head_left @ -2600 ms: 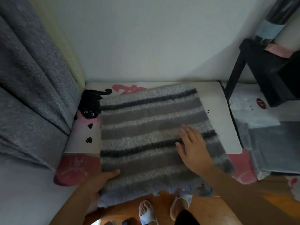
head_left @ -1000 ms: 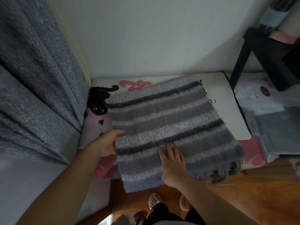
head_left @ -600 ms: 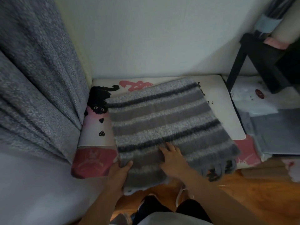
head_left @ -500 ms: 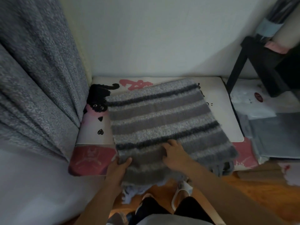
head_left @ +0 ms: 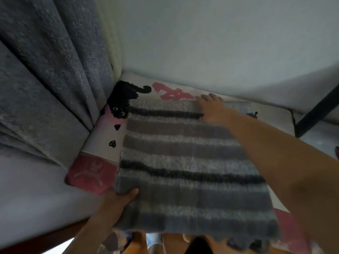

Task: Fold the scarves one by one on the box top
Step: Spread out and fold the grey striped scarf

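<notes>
Curtain (head_left: 42,85) in grey folds hangs at the far left, beside the box top (head_left: 102,143) printed with a black cat (head_left: 122,99) and pink marks. Your left hand (head_left: 117,202) grips the near left corner of the striped scarf (head_left: 183,162), thumb curled over the top edge and the other fingers hidden beneath, while the scarf lies flat across the box top with its fringe overhanging the near edge. Your right hand (head_left: 212,109) reaches over to the far edge, fingers straight and pressing the scarf flat just beyond its dark stripe.
</notes>
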